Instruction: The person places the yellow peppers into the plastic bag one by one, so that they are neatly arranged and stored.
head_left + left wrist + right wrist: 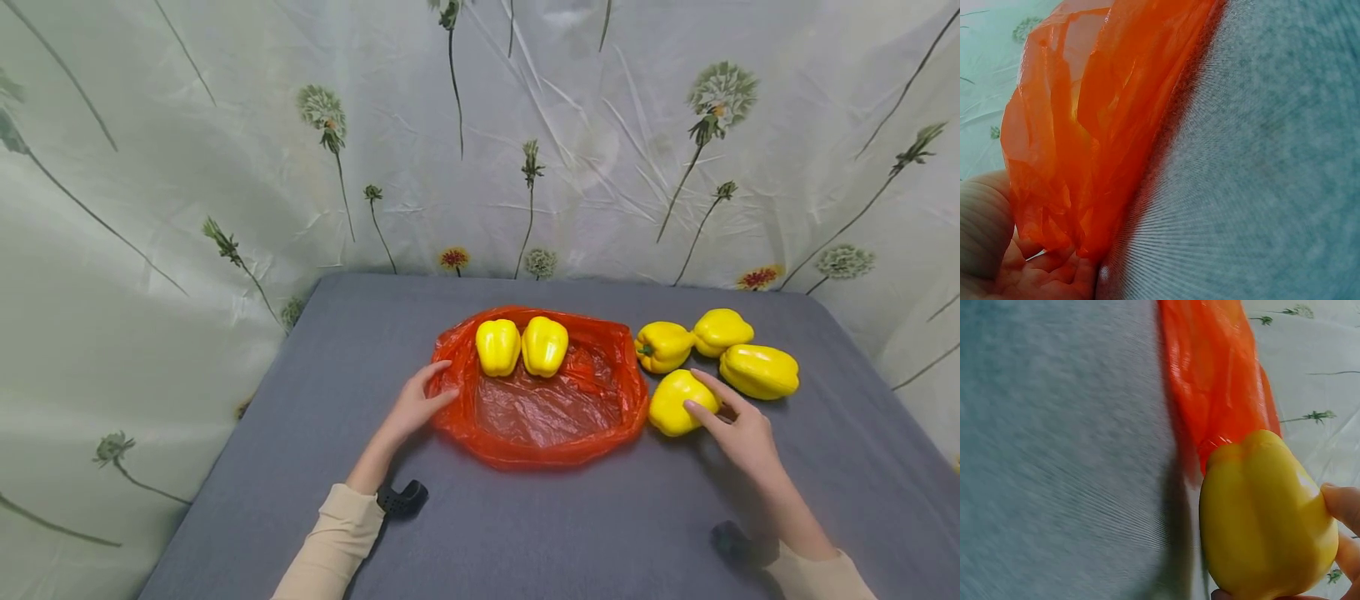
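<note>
A red plastic bag (pixel 517 454) lies spread with its mouth facing up, and two yellow bell peppers (pixel 545 347) sit side by side at its back left. My left hand (pixel 415 406) holds the left edge of the bag; in the left wrist view, the crumpled plastic (pixel 1085 187) runs down between thumb and fingers. Just right of the bag, my right hand (pixel 738 429) grips another yellow bell pepper (pixel 675 404) between thumb and fingers. Up close in the right wrist view, that pepper (pixel 1266 519) is in front of the bag's side (pixel 1216 375).
Behind the right hand stand three more yellow bell peppers: one with a green stem (pixel 663 347), one farther back (pixel 722 332) and one lying on its side (pixel 760 372). A grey cloth covers the table (pixel 570 533). A flower-printed curtain (pixel 480 150) hangs behind it.
</note>
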The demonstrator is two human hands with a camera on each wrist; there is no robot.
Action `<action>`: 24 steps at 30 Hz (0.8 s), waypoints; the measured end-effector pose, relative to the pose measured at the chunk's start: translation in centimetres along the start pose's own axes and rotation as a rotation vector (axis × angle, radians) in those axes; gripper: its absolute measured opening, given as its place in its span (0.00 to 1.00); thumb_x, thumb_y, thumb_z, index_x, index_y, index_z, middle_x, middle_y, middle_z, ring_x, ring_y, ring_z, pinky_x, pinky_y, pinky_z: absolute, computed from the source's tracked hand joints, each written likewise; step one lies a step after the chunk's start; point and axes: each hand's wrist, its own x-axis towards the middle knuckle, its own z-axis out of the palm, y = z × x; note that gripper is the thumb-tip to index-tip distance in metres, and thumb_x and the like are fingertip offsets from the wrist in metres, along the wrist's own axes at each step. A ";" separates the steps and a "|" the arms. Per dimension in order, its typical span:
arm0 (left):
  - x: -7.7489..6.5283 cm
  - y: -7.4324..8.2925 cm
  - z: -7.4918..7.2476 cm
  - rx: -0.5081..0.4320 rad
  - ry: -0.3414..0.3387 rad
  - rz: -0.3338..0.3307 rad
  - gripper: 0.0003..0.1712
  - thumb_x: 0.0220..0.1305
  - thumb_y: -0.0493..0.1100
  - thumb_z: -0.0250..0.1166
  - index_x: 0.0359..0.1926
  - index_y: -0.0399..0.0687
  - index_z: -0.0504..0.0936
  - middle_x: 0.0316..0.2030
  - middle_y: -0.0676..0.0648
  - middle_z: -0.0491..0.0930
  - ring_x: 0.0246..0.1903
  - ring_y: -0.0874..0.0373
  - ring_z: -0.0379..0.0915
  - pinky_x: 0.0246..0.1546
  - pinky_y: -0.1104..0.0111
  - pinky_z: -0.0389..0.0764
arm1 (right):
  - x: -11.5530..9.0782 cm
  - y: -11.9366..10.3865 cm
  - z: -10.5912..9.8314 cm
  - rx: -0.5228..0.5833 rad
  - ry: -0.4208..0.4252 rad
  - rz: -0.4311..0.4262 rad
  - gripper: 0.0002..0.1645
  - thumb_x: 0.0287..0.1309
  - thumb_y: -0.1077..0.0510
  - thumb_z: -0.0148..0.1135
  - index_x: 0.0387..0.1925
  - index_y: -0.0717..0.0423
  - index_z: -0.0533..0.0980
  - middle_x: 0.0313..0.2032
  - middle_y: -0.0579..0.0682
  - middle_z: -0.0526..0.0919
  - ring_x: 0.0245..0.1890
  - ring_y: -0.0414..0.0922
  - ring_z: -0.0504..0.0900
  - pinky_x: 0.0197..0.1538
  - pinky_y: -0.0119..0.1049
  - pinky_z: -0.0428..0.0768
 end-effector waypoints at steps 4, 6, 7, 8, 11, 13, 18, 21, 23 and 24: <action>-0.1 0.2 0.0 -0.001 0.006 0.002 0.32 0.60 0.43 0.64 0.64 0.42 0.67 0.64 0.36 0.67 0.65 0.41 0.61 0.65 0.48 0.64 | 0.0 -0.1 -0.8 -0.012 0.057 -0.040 0.39 0.62 0.37 0.51 0.70 0.46 0.57 0.65 0.66 0.64 0.56 0.63 0.67 0.49 0.50 0.74; -0.1 0.3 0.0 0.001 0.009 0.004 0.32 0.60 0.43 0.63 0.64 0.42 0.66 0.64 0.35 0.66 0.65 0.40 0.60 0.65 0.47 0.63 | 0.0 -0.2 -1.1 -0.026 0.078 -0.062 0.38 0.62 0.38 0.51 0.69 0.47 0.58 0.64 0.66 0.65 0.55 0.62 0.69 0.45 0.36 0.74; -0.1 0.3 0.0 0.003 0.008 0.003 0.32 0.60 0.43 0.63 0.64 0.42 0.66 0.64 0.35 0.66 0.65 0.40 0.60 0.65 0.47 0.63 | 0.0 -0.3 -1.2 -0.031 0.085 -0.069 0.38 0.62 0.38 0.52 0.69 0.47 0.58 0.64 0.66 0.66 0.55 0.61 0.69 0.43 0.29 0.72; -0.1 0.3 0.0 0.006 0.007 0.004 0.32 0.60 0.43 0.63 0.64 0.42 0.66 0.64 0.35 0.66 0.65 0.40 0.60 0.65 0.47 0.63 | 0.1 -0.4 -1.3 -0.035 0.092 -0.078 0.38 0.62 0.39 0.52 0.69 0.48 0.59 0.63 0.67 0.66 0.54 0.61 0.70 0.40 0.24 0.69; -0.1 0.3 0.0 -0.004 0.007 -0.005 0.32 0.60 0.42 0.63 0.64 0.42 0.66 0.64 0.35 0.66 0.65 0.40 0.60 0.66 0.47 0.62 | 0.1 -0.7 -1.7 -0.040 0.102 -0.101 0.37 0.62 0.40 0.53 0.68 0.49 0.60 0.63 0.67 0.67 0.54 0.60 0.70 0.35 0.14 0.64; 0.0 0.3 0.0 -0.006 0.005 -0.011 0.32 0.60 0.43 0.64 0.64 0.42 0.66 0.64 0.36 0.66 0.66 0.40 0.60 0.66 0.48 0.62 | 0.2 -1.0 -1.8 -0.047 0.112 -0.119 0.36 0.61 0.41 0.55 0.68 0.49 0.61 0.62 0.67 0.68 0.52 0.58 0.71 0.35 0.12 0.64; -0.5 1.3 -0.2 -0.014 -0.002 -0.024 0.32 0.60 0.42 0.63 0.65 0.40 0.66 0.65 0.34 0.65 0.66 0.39 0.59 0.66 0.47 0.62 | 0.4 -1.7 -1.9 -0.048 0.148 -0.186 0.35 0.59 0.44 0.59 0.65 0.50 0.65 0.61 0.66 0.71 0.44 0.27 0.68 0.36 0.10 0.64; -0.5 1.3 -0.2 -0.009 -0.001 -0.021 0.32 0.60 0.41 0.63 0.64 0.40 0.66 0.64 0.34 0.65 0.65 0.39 0.60 0.66 0.47 0.63 | 0.6 -2.1 -1.9 -0.030 0.140 -0.216 0.34 0.59 0.45 0.60 0.65 0.49 0.65 0.61 0.65 0.71 0.39 0.14 0.57 0.37 0.08 0.64; -0.3 0.8 -0.1 -0.004 0.002 -0.010 0.32 0.60 0.42 0.63 0.64 0.41 0.66 0.64 0.35 0.66 0.65 0.39 0.60 0.65 0.47 0.63 | 0.8 -2.5 -1.9 -0.020 0.129 -0.233 0.34 0.59 0.45 0.60 0.65 0.49 0.65 0.62 0.65 0.70 0.40 0.13 0.57 0.38 0.06 0.64; -0.1 0.2 0.0 0.001 0.006 -0.002 0.32 0.60 0.43 0.63 0.64 0.42 0.66 0.64 0.35 0.66 0.65 0.40 0.61 0.65 0.47 0.64 | 0.8 -2.6 -1.8 -0.019 0.125 -0.244 0.34 0.59 0.45 0.60 0.65 0.49 0.65 0.62 0.64 0.70 0.40 0.13 0.57 0.38 0.06 0.63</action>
